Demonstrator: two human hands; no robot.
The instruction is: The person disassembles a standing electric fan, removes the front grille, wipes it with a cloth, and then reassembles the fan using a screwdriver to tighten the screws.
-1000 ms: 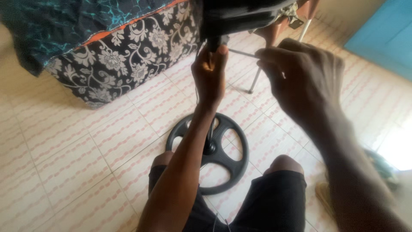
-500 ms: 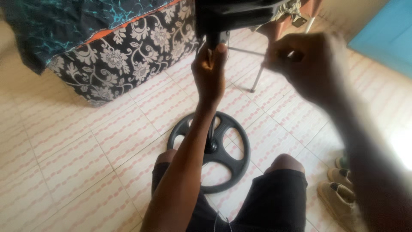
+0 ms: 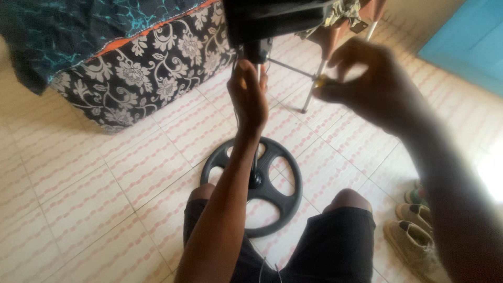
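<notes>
Left hand (image 3: 249, 99): closed around the upright pole just under the black housing (image 3: 272, 21). Right hand (image 3: 374, 86): fingers pinched on a small yellow-tipped object (image 3: 320, 82), blurred. Patterned bed (image 3: 136, 63) stood left; round black base (image 3: 262, 186) lay on tiled floor (image 3: 78, 199); shoes (image 3: 416, 230) right.

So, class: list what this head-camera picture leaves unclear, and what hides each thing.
- Black housing, head view: cut off by the top edge.
- Upright pole: mostly behind the left hand and forearm.
- Small yellowish item in the right hand: blurred, kind unclear.
- Shoes: partly behind the right arm.
</notes>
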